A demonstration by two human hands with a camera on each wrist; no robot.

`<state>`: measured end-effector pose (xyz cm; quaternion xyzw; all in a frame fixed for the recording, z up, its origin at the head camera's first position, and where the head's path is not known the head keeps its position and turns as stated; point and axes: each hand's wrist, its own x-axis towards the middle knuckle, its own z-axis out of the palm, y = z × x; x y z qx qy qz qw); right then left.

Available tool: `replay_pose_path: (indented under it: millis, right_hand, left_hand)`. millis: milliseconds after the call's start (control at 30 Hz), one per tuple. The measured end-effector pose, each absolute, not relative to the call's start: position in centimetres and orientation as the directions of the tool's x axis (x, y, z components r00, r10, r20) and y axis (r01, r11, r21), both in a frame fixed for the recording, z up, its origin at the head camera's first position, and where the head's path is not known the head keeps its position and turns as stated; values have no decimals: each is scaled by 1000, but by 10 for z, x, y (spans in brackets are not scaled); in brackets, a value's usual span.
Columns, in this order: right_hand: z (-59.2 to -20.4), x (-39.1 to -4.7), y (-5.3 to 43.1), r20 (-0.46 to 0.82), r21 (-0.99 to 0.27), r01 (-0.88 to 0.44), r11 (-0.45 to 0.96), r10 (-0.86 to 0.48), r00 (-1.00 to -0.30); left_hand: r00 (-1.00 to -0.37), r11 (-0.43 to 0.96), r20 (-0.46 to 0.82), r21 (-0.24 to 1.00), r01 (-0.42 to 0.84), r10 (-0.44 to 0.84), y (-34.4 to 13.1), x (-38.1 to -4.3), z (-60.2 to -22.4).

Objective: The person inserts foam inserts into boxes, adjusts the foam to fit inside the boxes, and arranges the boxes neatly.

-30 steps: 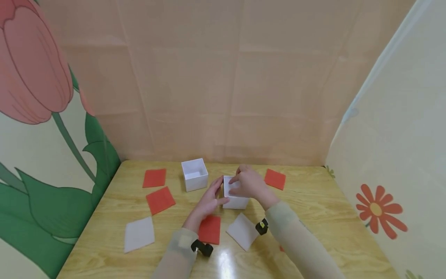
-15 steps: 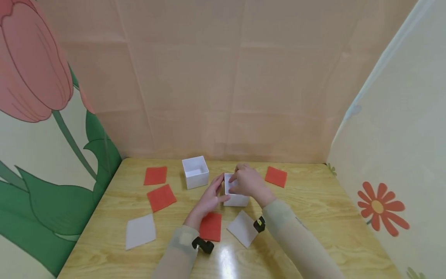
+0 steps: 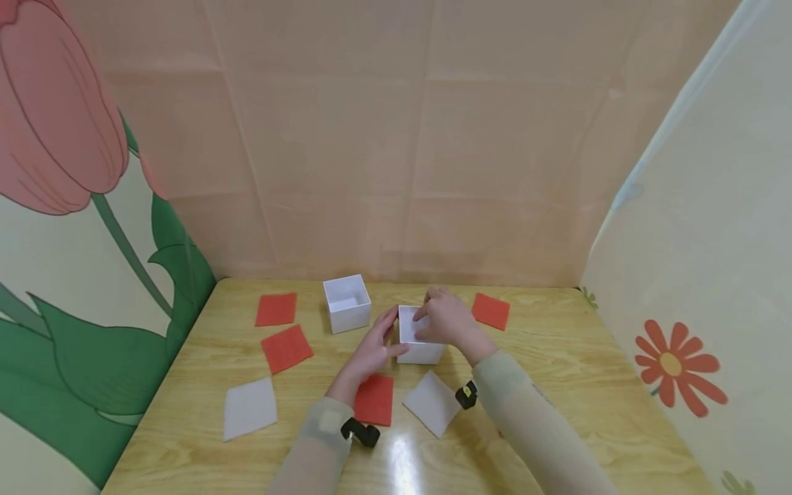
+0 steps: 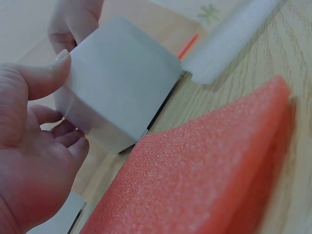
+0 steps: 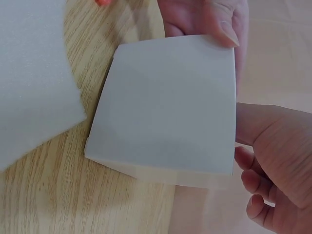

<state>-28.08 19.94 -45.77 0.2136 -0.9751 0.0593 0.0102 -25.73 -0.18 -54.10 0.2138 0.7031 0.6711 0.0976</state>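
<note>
In the head view, a white open-topped box (image 3: 421, 355) stands mid-table. My left hand (image 3: 370, 354) holds it at its left corner, thumb (image 4: 56, 73) on the front face and fingers along the left side. From the right, my right hand (image 3: 450, 320) reaches over the rim, thumb and index finger dipping into the box. Several of its other fingers (image 5: 256, 183) are curled above the rim in the right wrist view. Whether they grip anything inside I cannot tell. Close in front lie a red foam square (image 3: 375, 401), partly under my left wrist, and a white foam square (image 3: 430, 405).
A second white open box (image 3: 350, 318) stands behind to the left. Two red foam squares (image 3: 287, 349) and a white one (image 3: 250, 410) lie at the left of the wooden table (image 3: 575, 385). Another red square (image 3: 491, 311) is behind my right hand. Fabric walls surround the table.
My right hand has shifted slightly rightward over the box opening, its fingers still inside. The left hand keeps its hold on the same corner. The view has tilted a little.
</note>
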Motion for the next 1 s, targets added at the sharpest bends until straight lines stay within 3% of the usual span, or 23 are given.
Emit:
replay_pose_path:
  millis: [433,800,1000]
  right_hand:
    - [-454,-280,200,50,-119,-442,889,-439,-897]
    - [-454,-255,241,149,-440,-469,766,-452,-879]
    - [-464,-234,266,196,-501,-549,669,-531,-825]
  left_hand:
    - [-894,17,121,990,142,432,-3,-260,-544]
    - [-894,41,118,988,150,433,-3,-260,-543]
    - [-897,56,101,989,138,430,-3,-261,-543]
